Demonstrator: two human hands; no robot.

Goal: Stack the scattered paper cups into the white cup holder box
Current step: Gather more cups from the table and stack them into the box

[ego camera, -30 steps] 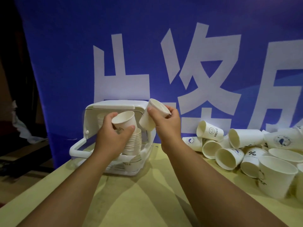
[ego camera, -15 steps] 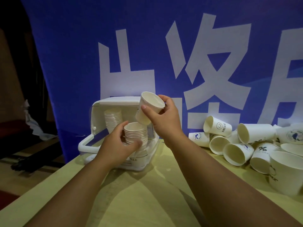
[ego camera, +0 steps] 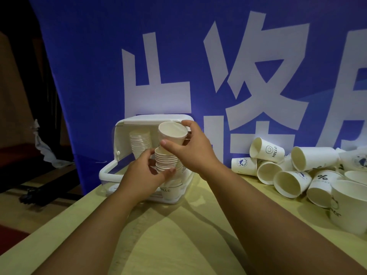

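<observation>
Now right hand (ego camera: pixel 195 150) has lowered cup (ego camera: pixel 172 133) to stack (ego camera: pixel 166 161) in left hand (ego camera: pixel 142 176).

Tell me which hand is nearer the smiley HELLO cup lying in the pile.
Right. The right hand pinches a single cup at the box, across a gap left of the smiley HELLO cup; the left hand grips the nested stack farther left.
</observation>
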